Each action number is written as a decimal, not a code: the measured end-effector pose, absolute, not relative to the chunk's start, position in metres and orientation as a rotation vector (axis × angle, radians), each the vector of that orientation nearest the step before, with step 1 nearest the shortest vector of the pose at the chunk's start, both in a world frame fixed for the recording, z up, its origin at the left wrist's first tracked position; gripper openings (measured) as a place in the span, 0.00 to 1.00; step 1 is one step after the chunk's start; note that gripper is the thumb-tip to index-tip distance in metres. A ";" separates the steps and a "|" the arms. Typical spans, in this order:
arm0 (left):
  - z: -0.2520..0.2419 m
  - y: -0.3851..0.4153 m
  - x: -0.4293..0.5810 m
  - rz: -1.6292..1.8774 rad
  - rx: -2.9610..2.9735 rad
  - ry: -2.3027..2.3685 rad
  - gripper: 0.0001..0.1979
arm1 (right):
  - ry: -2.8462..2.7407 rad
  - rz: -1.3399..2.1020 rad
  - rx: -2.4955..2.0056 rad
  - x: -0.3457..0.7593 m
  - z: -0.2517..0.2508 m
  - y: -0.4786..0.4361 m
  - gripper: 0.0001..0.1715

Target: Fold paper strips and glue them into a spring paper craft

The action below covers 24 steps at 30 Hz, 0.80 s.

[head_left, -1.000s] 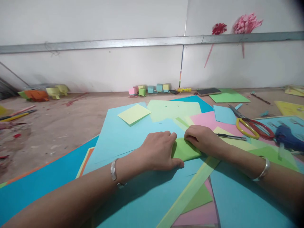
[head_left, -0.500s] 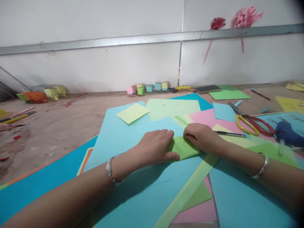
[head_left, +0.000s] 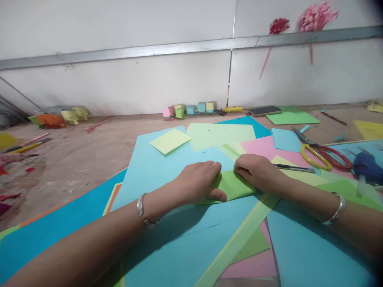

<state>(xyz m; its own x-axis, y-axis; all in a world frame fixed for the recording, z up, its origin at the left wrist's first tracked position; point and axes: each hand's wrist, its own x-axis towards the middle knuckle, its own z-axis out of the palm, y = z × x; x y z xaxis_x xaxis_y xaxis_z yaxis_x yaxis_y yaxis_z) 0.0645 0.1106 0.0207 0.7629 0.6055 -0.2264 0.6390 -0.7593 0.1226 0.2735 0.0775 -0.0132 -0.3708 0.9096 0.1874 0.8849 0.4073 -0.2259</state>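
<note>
A bright green folded paper lies on light blue sheets in front of me. My left hand holds its left side, thumb along the near edge and curled fingers at the far edge. At the upper right, my right hand presses bent fingers on the paper's far edge; its fingertips are partly hidden. A pale green strip runs diagonally beneath the right wrist. Just past that hand lies a utility knife. A pale yellow paper square rests beyond my left hand.
Scissors with yellow and red handles and a dark blue tool lie to the right. Small paper cubes, a yellow tube and a dark flat device line the wall. Paper flowers hang on a metal rail.
The whole view has shifted slightly, so everything appears a little further right. Both hands keep nearly the same hold on the green paper.
</note>
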 end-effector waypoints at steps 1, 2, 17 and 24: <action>0.021 0.111 0.064 -0.266 2.756 0.966 0.25 | -2.387 0.124 -1.566 0.273 -0.013 0.077 0.12; 0.022 0.113 0.063 -0.277 2.740 0.936 0.25 | -2.387 0.122 -1.567 0.273 -0.012 0.077 0.12; 0.047 0.128 0.040 -0.536 2.553 0.625 0.38 | -2.382 0.124 -1.550 0.274 -0.015 0.077 0.11; 0.045 0.137 0.035 -0.470 2.551 0.435 0.39 | -2.383 0.126 -1.539 0.276 -0.015 0.077 0.11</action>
<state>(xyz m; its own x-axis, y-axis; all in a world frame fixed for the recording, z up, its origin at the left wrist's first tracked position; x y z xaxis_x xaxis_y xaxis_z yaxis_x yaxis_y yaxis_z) 0.0345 0.1372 0.0449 0.8890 0.2129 -0.4054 0.3878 -0.8210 0.4191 0.2755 0.0774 -0.0147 -0.3805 0.9023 0.2025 0.8759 0.4219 -0.2341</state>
